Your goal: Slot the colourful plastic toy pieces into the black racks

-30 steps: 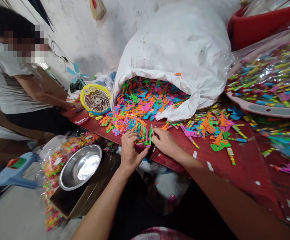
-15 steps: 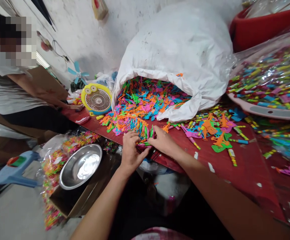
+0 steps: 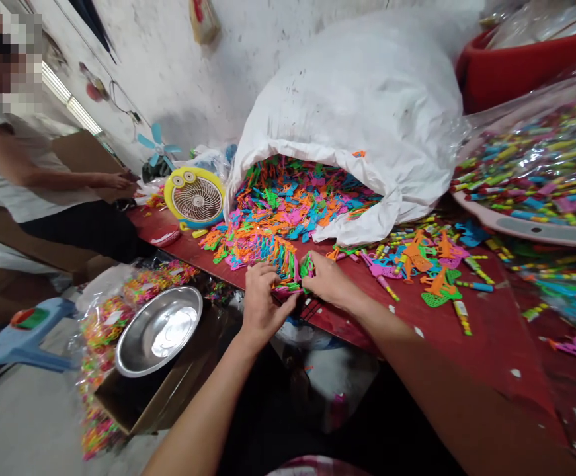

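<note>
At the table's front edge, a row of small coloured plastic pieces (image 3: 288, 264) lies between my hands, mixed pink, green, blue and orange. My left hand (image 3: 262, 301) cups the near left end of this row, fingers curled over it and thumb stretched along the front. On the right end, my right hand (image 3: 331, 283) pinches a green plastic piece (image 3: 308, 266); its fingertips are partly hidden. Beneath the hands, dark thin bars of a rack (image 3: 311, 308) show at the edge. Behind them, a loose heap of the same pieces (image 3: 288, 206) spills from a large white sack (image 3: 352, 99).
A yellow fan (image 3: 197, 198) stands left of the sack. Finished-looking toys (image 3: 436, 271) with striped sticks lie right on the red table (image 3: 486, 344), near a pink tray (image 3: 530, 221). A steel basin (image 3: 161, 330) sits on a carton, lower left. Another person (image 3: 34, 172) stands far left.
My right hand has shifted slightly right, and a green piece now shows at its fingertips. My left hand stays in place. The other person's hands have risen from the table.
</note>
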The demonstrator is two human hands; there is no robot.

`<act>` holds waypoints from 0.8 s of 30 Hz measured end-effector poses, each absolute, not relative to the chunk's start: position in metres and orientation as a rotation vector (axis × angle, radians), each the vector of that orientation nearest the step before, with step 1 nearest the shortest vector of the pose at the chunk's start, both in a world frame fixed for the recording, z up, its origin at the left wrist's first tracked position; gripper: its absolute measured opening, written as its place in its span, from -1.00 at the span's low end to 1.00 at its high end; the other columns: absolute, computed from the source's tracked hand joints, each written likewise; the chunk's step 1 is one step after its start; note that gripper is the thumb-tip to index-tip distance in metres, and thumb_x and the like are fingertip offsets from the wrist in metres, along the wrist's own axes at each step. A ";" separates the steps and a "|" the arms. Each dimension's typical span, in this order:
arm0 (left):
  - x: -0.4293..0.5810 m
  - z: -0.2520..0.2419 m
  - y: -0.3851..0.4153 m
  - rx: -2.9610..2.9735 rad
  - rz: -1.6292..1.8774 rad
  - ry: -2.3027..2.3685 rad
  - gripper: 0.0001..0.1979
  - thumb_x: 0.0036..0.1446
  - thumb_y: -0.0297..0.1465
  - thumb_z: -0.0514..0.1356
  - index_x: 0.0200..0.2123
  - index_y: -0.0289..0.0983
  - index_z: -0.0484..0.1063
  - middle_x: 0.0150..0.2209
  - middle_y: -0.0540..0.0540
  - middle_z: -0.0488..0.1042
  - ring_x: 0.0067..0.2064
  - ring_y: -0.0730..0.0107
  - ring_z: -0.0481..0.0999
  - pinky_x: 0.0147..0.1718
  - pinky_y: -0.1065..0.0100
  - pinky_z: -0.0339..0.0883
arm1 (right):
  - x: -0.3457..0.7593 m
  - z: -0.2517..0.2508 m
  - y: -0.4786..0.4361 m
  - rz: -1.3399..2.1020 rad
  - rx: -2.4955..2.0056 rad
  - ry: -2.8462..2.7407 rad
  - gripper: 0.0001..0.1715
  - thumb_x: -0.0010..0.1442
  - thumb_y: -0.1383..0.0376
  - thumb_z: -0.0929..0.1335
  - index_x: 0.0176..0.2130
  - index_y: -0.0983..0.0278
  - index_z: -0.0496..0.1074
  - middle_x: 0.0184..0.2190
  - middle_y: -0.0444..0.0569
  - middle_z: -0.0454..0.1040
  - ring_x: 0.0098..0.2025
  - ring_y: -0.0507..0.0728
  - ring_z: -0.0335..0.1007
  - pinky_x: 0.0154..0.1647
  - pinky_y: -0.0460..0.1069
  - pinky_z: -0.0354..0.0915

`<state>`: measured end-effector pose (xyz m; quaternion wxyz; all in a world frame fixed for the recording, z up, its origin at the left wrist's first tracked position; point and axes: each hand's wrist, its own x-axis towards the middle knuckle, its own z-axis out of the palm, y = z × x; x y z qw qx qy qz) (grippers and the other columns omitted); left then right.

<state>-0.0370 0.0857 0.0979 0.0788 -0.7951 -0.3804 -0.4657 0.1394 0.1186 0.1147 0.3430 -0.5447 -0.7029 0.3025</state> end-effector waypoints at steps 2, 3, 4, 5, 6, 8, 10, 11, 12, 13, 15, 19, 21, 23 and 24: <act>-0.035 0.097 0.085 -2.352 -1.394 -1.159 -0.58 0.00 -0.38 0.40 -0.18 -0.20 0.22 -0.12 -0.12 0.38 0.02 0.16 0.39 0.08 0.00 0.31 | 0.140 0.111 0.119 0.768 -1.367 -1.840 -0.80 -0.03 0.42 0.31 -0.31 0.25 0.27 -0.41 -0.18 0.34 -0.37 0.05 0.22 -0.34 -0.07 0.10; -0.033 0.095 0.085 -2.329 -1.391 -1.170 -0.58 0.00 -0.39 0.39 -0.18 -0.20 0.22 -0.12 -0.13 0.38 0.02 0.16 0.38 0.08 0.01 0.31 | 0.140 0.109 0.119 0.741 -1.353 -1.849 -0.81 -0.02 0.42 0.29 -0.31 0.25 0.26 -0.40 -0.17 0.34 -0.37 0.05 0.21 -0.33 -0.07 0.11; -0.031 0.094 0.085 -2.301 -1.386 -1.178 -0.58 0.00 -0.39 0.39 -0.17 -0.20 0.21 -0.12 -0.13 0.38 0.03 0.14 0.38 0.08 0.00 0.31 | 0.139 0.106 0.118 0.706 -1.345 -1.856 -0.82 -0.01 0.42 0.28 -0.31 0.25 0.26 -0.39 -0.16 0.34 -0.35 0.06 0.21 -0.30 -0.06 0.12; -0.029 0.093 0.085 -2.270 -1.380 -1.184 -0.58 0.00 -0.40 0.38 -0.17 -0.20 0.21 -0.12 -0.13 0.38 0.03 0.13 0.37 0.08 -0.01 0.30 | 0.138 0.103 0.118 0.671 -1.343 -1.860 -0.82 0.01 0.42 0.27 -0.30 0.25 0.25 -0.37 -0.14 0.34 -0.34 0.06 0.21 -0.27 -0.05 0.14; -0.027 0.091 0.086 -2.239 -1.375 -1.188 -0.58 0.00 -0.40 0.38 -0.16 -0.20 0.21 -0.12 -0.14 0.38 0.04 0.11 0.37 0.08 -0.02 0.29 | 0.137 0.101 0.117 0.643 -1.350 -1.858 -0.83 0.02 0.42 0.26 -0.29 0.25 0.26 -0.35 -0.12 0.34 -0.31 0.07 0.21 -0.24 -0.04 0.16; -0.023 0.089 0.086 -2.196 -1.367 -1.195 -0.58 0.01 -0.41 0.36 -0.14 -0.21 0.22 -0.14 -0.13 0.38 0.03 0.10 0.36 0.08 -0.03 0.29 | 0.135 0.095 0.114 0.635 -1.366 -1.845 -0.82 0.04 0.42 0.25 -0.27 0.26 0.27 -0.30 -0.08 0.35 -0.26 0.10 0.24 -0.18 -0.02 0.20; -0.021 0.087 0.087 -2.185 -1.355 -1.210 -0.60 0.02 -0.40 0.35 -0.14 -0.21 0.22 -0.14 -0.14 0.37 0.02 0.10 0.36 0.07 -0.02 0.30 | 0.133 0.090 0.109 0.657 -1.347 -1.843 -0.75 0.04 0.42 0.25 -0.21 0.27 0.30 -0.22 -0.03 0.36 -0.17 0.12 0.28 -0.10 0.00 0.24; -0.020 0.087 0.087 -2.187 -1.348 -1.216 -0.60 0.03 -0.39 0.35 -0.13 -0.21 0.23 -0.14 -0.15 0.36 0.02 0.09 0.35 0.06 -0.02 0.31 | 0.132 0.088 0.106 0.662 -1.332 -1.849 -0.70 0.03 0.42 0.25 -0.17 0.28 0.32 -0.18 0.00 0.36 -0.12 0.13 0.29 -0.05 0.02 0.25; -0.020 0.087 0.087 -2.189 -1.339 -1.216 -0.61 0.05 -0.38 0.34 -0.13 -0.21 0.23 -0.13 -0.15 0.36 0.02 0.09 0.35 0.06 -0.01 0.32 | 0.131 0.086 0.103 0.658 -1.321 -1.857 -0.63 0.03 0.42 0.25 -0.11 0.29 0.33 -0.12 0.03 0.36 -0.07 0.15 0.29 0.01 0.04 0.25; -0.020 0.087 0.087 -2.190 -1.329 -1.214 -0.62 0.06 -0.38 0.33 -0.12 -0.22 0.23 -0.12 -0.16 0.36 0.03 0.08 0.35 0.06 -0.01 0.32 | 0.130 0.085 0.100 0.649 -1.315 -1.868 -0.56 0.03 0.43 0.24 -0.05 0.29 0.33 -0.08 0.06 0.35 -0.02 0.17 0.28 0.06 0.07 0.25; -0.020 0.086 0.086 -2.189 -1.302 -1.209 -0.64 0.08 -0.40 0.32 -0.11 -0.23 0.23 -0.12 -0.17 0.36 0.04 0.07 0.35 0.06 -0.02 0.32 | 0.127 0.081 0.094 0.621 -1.328 -1.872 -0.40 0.02 0.45 0.23 0.09 0.31 0.28 0.01 0.12 0.33 0.09 0.20 0.25 0.15 0.12 0.23; -0.020 0.086 0.087 -2.183 -1.263 -1.210 -0.62 0.09 -0.42 0.29 -0.06 -0.25 0.24 -0.08 -0.22 0.36 0.07 0.03 0.33 0.07 -0.03 0.32 | 0.116 0.070 0.088 0.592 -1.320 -1.776 -0.19 0.02 0.52 0.20 0.27 0.33 0.16 0.14 0.18 0.29 0.26 0.22 0.13 0.30 0.19 0.14; -0.020 0.087 0.087 -2.175 -1.252 -1.211 -0.60 0.10 -0.40 0.30 -0.03 -0.26 0.24 -0.08 -0.24 0.37 0.07 0.02 0.34 0.06 -0.03 0.32 | 0.110 0.061 0.086 0.638 -1.279 -1.665 -0.14 0.02 0.54 0.19 0.31 0.33 0.13 0.20 0.19 0.27 0.32 0.21 0.09 0.35 0.21 0.09; -0.021 0.089 0.085 -2.178 -1.231 -1.222 -0.58 0.10 -0.38 0.30 0.01 -0.26 0.25 -0.07 -0.24 0.39 0.08 0.02 0.35 0.08 -0.04 0.31 | 0.105 0.051 0.083 0.731 -1.225 -1.520 -0.08 0.01 0.54 0.19 0.35 0.31 0.08 0.29 0.19 0.19 0.37 0.21 0.05 0.36 0.21 0.10; -0.021 0.090 0.083 -2.184 -1.211 -1.242 -0.56 0.11 -0.36 0.30 0.02 -0.26 0.25 -0.05 -0.25 0.40 0.09 0.01 0.36 0.10 -0.05 0.29 | 0.103 0.045 0.082 0.782 -1.194 -1.443 -0.04 0.00 0.54 0.19 0.38 0.28 0.03 0.33 0.17 0.13 0.38 0.20 0.03 0.33 0.21 0.15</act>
